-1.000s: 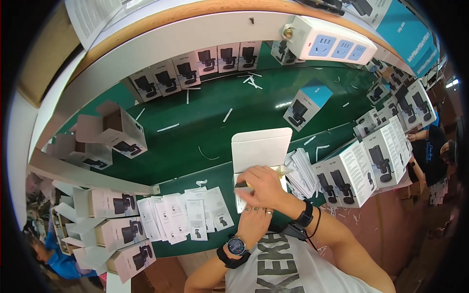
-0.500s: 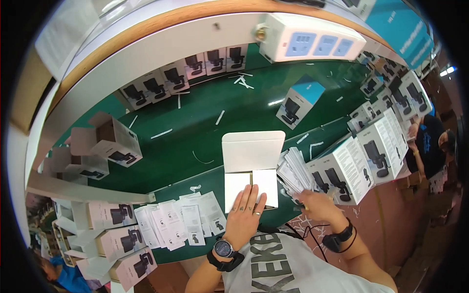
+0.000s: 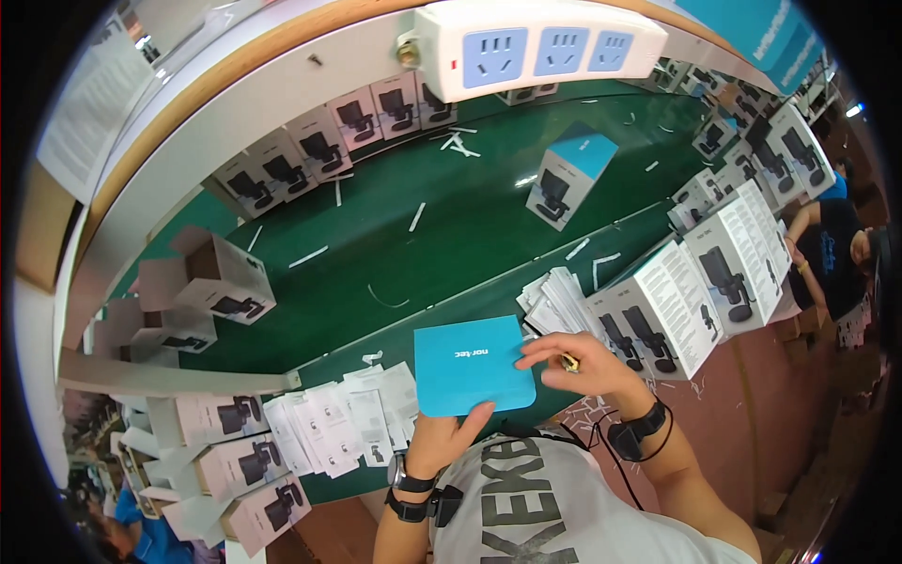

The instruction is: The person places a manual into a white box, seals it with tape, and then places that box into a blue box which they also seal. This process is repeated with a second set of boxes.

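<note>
In front of me is a carton (image 3: 473, 362) with its blue lid flap folded down over the top, small white lettering on it. My left hand (image 3: 449, 440) grips its near edge, thumb against the blue flap and the other fingers mostly hidden. At the right side my right hand (image 3: 587, 367) touches the lid with its fingertips. A small yellow-and-black object (image 3: 569, 362) is held among its fingers; its kind is not clear. Folded paper leaflets (image 3: 556, 299) are stacked just past the carton, and more printed sheets (image 3: 334, 423) lie spread to the left.
A closed blue-topped box (image 3: 570, 176) stands on the green conveyor belt (image 3: 376, 226). Printed boxes (image 3: 658, 310) line the right, open boxes (image 3: 225, 282) the left. A white socket strip (image 3: 540, 52) hangs above. Paper strips litter the belt. Another person (image 3: 832, 244) works at far right.
The raised flap has come down over the carton, so its blue side now faces up. My left hand moved from the contents to the near edge; my right hand came up to the lid.
</note>
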`<state>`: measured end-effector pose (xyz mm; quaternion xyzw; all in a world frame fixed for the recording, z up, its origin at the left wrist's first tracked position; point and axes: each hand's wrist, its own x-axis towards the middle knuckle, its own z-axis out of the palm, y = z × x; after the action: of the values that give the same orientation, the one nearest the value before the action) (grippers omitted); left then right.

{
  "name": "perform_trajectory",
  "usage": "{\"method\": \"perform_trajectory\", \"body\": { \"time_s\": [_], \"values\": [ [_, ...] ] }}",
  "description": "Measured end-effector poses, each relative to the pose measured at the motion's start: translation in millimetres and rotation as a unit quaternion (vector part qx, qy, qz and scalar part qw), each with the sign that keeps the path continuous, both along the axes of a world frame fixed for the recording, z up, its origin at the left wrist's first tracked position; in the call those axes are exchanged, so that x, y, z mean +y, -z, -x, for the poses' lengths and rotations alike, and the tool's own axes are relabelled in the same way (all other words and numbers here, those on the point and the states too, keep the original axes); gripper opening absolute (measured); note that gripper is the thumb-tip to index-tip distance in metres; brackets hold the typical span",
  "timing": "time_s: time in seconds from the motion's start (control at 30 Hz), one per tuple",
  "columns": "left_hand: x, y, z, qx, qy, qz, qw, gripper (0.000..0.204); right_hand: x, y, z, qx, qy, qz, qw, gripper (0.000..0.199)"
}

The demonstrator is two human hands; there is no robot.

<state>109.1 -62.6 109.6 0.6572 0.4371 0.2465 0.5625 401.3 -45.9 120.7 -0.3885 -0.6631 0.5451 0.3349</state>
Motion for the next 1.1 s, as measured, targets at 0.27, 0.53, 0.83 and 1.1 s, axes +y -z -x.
{"method": "perform_trajectory", "body": {
  "time_s": [0.27, 0.53, 0.83, 1.1],
  "values": [
    [-15.6, 10.5, 4.7, -0.116, -0.251, 0.028, 0.961, 0.039, -2.7, -46.8, 50.6, -0.170, 0.067, -0.130, 0.975, 0.051],
    [-3.1, -2.4, 27.4, -0.240, -0.216, 0.031, 0.946, 0.044, -35.1, -11.5, 35.1, -0.072, 0.097, -0.019, 0.993, 0.057],
    [-14.4, 42.5, 36.0, 0.055, -0.144, -0.254, 0.955, 0.046, -39.5, 66.7, 45.7, -0.138, 0.264, -0.363, 0.883, 0.057],
    [-16.1, 45.0, 53.5, 0.078, -0.070, -0.308, 0.946, 0.050, -69.9, 73.1, 43.3, -0.171, 0.253, -0.288, 0.908, 0.054]
  ]
}}
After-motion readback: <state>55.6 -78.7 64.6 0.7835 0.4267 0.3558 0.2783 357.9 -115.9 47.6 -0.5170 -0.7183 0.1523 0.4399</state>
